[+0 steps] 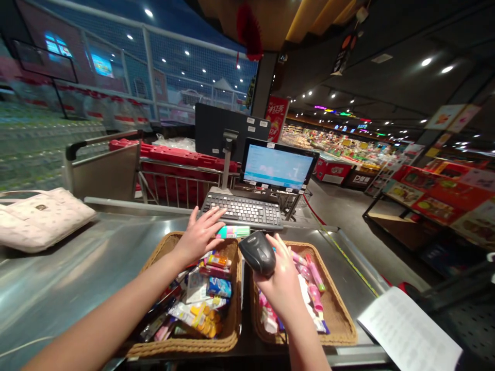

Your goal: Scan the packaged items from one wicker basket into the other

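My left hand (201,234) reaches over the left wicker basket (232,330) and grips a small green and pink packet (233,232) by its end, just in front of the keyboard (243,210). My right hand (282,281) is wrapped round a black handheld barcode scanner (258,252), whose head points toward the packet. It hovers over the right wicker basket (340,324). The left basket holds several small wrapped snacks (201,309). Pink and white tubes and packets (313,283) fill the right basket.
A lit till screen (277,167) stands behind the keyboard on the steel counter (77,278). A pale handbag (40,216) lies at far left. A printed sheet (410,332) lies at lower right. Red shopping baskets (174,154) and shop shelves (444,196) stand beyond.
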The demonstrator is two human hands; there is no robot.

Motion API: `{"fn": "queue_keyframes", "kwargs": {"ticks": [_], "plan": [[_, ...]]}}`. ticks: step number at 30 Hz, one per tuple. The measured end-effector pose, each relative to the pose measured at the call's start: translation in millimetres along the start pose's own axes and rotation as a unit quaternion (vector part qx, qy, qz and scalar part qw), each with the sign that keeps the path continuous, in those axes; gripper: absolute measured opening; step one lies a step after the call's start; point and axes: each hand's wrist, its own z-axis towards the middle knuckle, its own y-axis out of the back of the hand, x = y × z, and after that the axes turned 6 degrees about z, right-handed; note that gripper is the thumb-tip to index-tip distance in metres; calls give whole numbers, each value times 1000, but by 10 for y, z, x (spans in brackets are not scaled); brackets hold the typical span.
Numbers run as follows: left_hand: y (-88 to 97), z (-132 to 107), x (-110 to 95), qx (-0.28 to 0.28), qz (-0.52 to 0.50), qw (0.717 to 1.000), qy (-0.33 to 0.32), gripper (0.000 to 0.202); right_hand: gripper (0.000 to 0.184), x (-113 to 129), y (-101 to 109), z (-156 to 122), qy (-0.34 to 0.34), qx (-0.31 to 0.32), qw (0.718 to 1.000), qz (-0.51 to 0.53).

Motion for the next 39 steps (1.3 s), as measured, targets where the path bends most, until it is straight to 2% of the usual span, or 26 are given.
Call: {"fn": "queue_keyframes", "kwargs": {"ticks": [9, 16, 26, 32, 36, 39], "plan": [[-113, -603, 210, 58, -3, 998, 14, 27, 53, 113, -208, 6, -2, 27, 1000, 10], [-159, -953, 340, 78, -12, 996, 43, 26, 53, 203, -342, 20, 17, 63, 998, 9], [-235, -1213, 421, 128, -17, 985, 110, 12, 56, 374, -496, -16, -5, 60, 998, 29], [-309, -1354, 404, 141, -31, 982, 119, 12, 57, 474, -538, -19, -18, 70, 997, 25], [-325, -1398, 371, 163, -38, 978, 123, 18, 56, 485, -608, -25, -12, 85, 996, 31], [-323, -1405, 355, 187, -34, 974, 124, 33, 55, 488, -642, -35, -14, 87, 995, 38]]}}
